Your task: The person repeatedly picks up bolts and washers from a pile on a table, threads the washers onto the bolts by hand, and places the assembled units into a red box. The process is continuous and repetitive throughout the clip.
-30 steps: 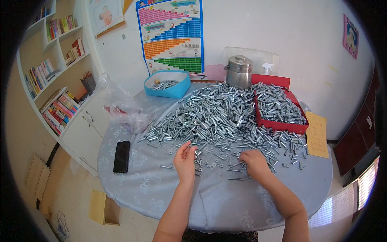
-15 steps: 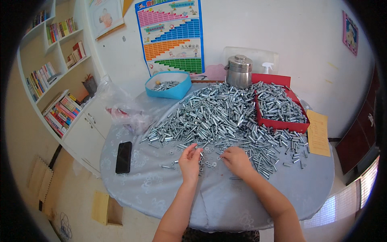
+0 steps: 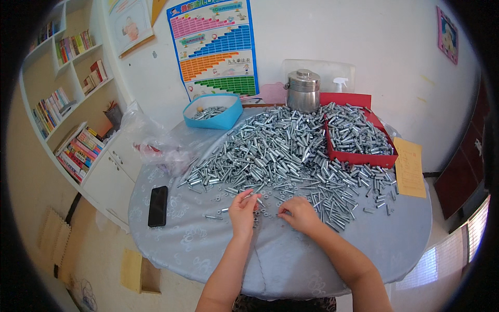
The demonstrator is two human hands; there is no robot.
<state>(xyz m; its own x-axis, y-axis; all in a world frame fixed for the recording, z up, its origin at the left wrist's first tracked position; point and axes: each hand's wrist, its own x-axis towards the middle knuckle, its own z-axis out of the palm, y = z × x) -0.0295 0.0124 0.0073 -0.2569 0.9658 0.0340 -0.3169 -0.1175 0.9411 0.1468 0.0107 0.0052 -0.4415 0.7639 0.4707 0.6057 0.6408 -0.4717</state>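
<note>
A large heap of silvery metal bolts and sleeves (image 3: 275, 148) covers the middle of the table. At its near edge, small nuts and washers (image 3: 266, 213) lie scattered between my hands. My left hand (image 3: 242, 214) is raised just over the cloth, its thumb and fingers closed on a slim metal bolt (image 3: 260, 201) that points toward the right. To the right of it, my right hand (image 3: 300, 213) is palm down and low over the cloth, fingertips pinched together. Whatever lies in that pinch is too small to make out.
A red box (image 3: 358, 158) full of metal sleeves stands at right, beside a yellow paper (image 3: 409, 169). Behind the heap are a steel canister (image 3: 303, 91) and a blue fabric bin (image 3: 221, 120). Left are crumpled plastic bags (image 3: 161, 148) and a black phone (image 3: 158, 206) on the grey tablecloth (image 3: 192, 255).
My right hand has shifted slightly left and down, closer to my left hand, its fingertips now lower on the cloth. My left hand keeps its hold. The whole view has shifted a little.
</note>
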